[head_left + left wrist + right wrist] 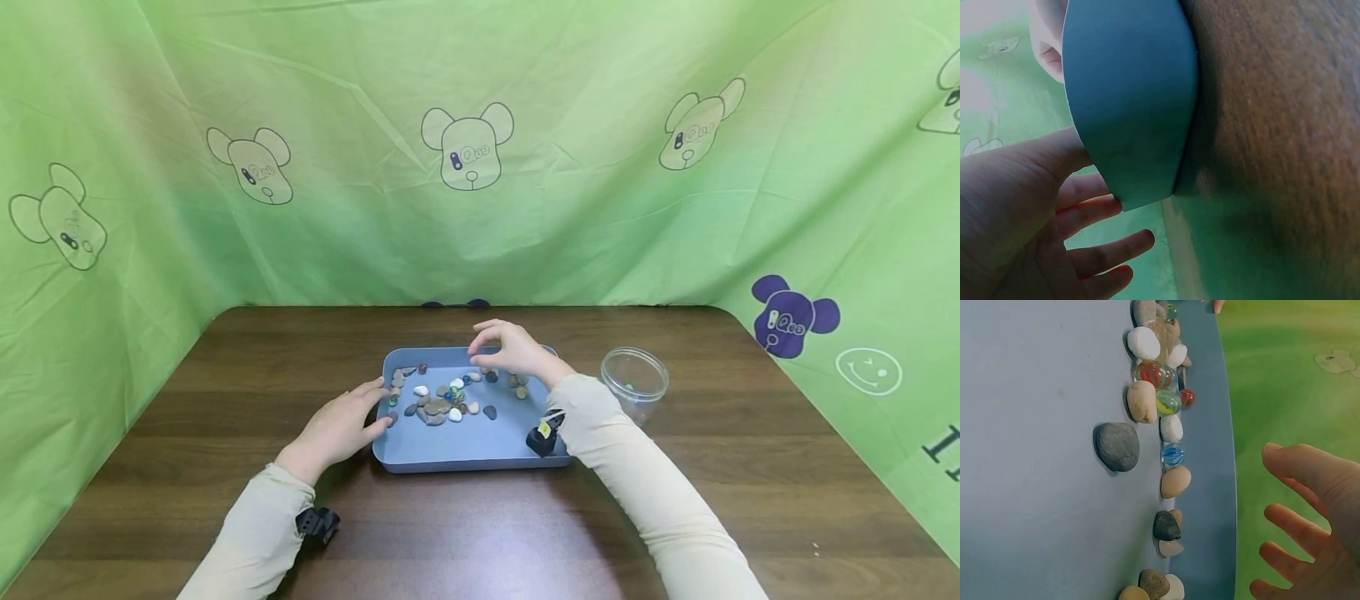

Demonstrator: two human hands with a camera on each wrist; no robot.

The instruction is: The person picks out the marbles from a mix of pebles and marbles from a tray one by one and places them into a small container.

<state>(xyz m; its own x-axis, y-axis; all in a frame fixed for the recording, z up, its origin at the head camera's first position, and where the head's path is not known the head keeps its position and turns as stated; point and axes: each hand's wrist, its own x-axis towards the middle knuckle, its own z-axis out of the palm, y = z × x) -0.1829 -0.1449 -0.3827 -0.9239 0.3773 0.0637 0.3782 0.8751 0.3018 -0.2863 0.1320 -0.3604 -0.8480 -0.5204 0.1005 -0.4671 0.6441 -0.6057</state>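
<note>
Most stones & marbles (448, 398) still lie in blue tray (465, 454); clear jar (634, 379) looks nearly empty. Left hand (341, 427) flat vs tray edge, right hand (508, 348) relaxed above, holding nothing.

Your blue tray (450, 450) sits flat at the table's middle; its pebbles and glass marbles (442, 400) lie scattered across the far half.

Head overlooks table; wrists closely share tray (465, 458).
</note>
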